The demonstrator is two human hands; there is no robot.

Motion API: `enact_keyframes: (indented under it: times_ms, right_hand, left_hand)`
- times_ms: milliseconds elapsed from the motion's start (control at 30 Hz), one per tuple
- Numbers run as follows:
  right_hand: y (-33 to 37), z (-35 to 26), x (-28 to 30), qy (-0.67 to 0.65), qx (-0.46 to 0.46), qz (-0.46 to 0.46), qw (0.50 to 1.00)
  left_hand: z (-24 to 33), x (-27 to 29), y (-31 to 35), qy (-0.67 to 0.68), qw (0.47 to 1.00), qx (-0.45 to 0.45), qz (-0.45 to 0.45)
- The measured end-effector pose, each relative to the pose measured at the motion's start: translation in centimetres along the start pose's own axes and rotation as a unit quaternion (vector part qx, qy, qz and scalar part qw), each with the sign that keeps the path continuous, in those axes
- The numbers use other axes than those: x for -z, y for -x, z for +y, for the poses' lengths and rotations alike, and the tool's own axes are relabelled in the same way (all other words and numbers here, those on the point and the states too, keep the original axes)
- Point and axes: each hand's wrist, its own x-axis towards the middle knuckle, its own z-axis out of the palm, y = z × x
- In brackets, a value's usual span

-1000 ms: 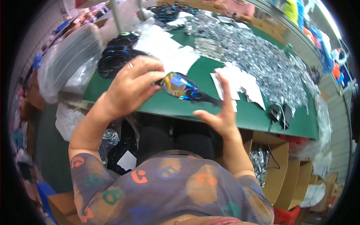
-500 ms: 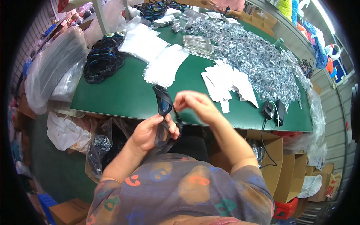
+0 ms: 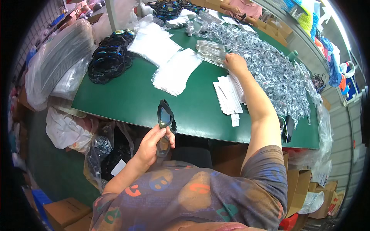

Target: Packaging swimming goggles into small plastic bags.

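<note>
My left hand (image 3: 151, 143) is closed around a pair of black goggles (image 3: 165, 117) with a bluish mirrored lens. The goggles stand upright in front of the table's near edge, their black strap hanging beside them. Across the table, my right hand (image 3: 236, 64) reaches out with curled fingers at the right end of a stack of flat clear plastic pieces (image 3: 210, 52). Its fingertips are partly hidden, so what they grip cannot be made out. Just below that hand lies a pile of white paper slips (image 3: 227, 96).
A heap of small clear plastic packets (image 3: 269, 73) covers the table's right side. White sheets (image 3: 175, 73) and a pile of black goggles (image 3: 110, 57) lie on the left. A black adapter (image 3: 287, 129) is by the right edge. Another person (image 3: 246, 9) sits at the far side.
My right hand has moved away from the goggles, up and right to the clear plastic stack. My left hand still holds the goggles, now slightly lower.
</note>
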Motion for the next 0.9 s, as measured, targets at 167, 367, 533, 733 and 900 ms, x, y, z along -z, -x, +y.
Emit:
enact_keyframes:
  times_ms: [167, 367, 533, 733, 900]
  right_hand:
    - [-0.2, 1.1, -0.5, 0.037, 0.094, 0.02, 0.995]
    - [0.6, -1.5, 2.8, 0.05, 0.048, -0.03, 0.997]
    - [2.3, -2.5, 5.8, -0.027, -0.029, 0.0, 0.999]
    - [8.4, -9.8, 13.8, -0.292, 0.017, 0.206, 0.934]
    - [17.8, -21.6, 16.6, -0.595, -0.025, 0.045, 0.802]
  left_hand:
    - [0.2, -0.1, -1.1, 0.005, 0.999, -0.005, -0.038]
    - [1.5, -1.3, -1.7, 0.002, 0.998, -0.021, -0.06]
    - [3.0, -1.6, -2.5, -0.03, 0.996, -0.054, -0.065]
    - [4.1, -0.2, -4.5, -0.118, 0.98, -0.158, 0.012]
    - [3.1, 0.0, -6.9, -0.118, 0.971, -0.206, 0.027]
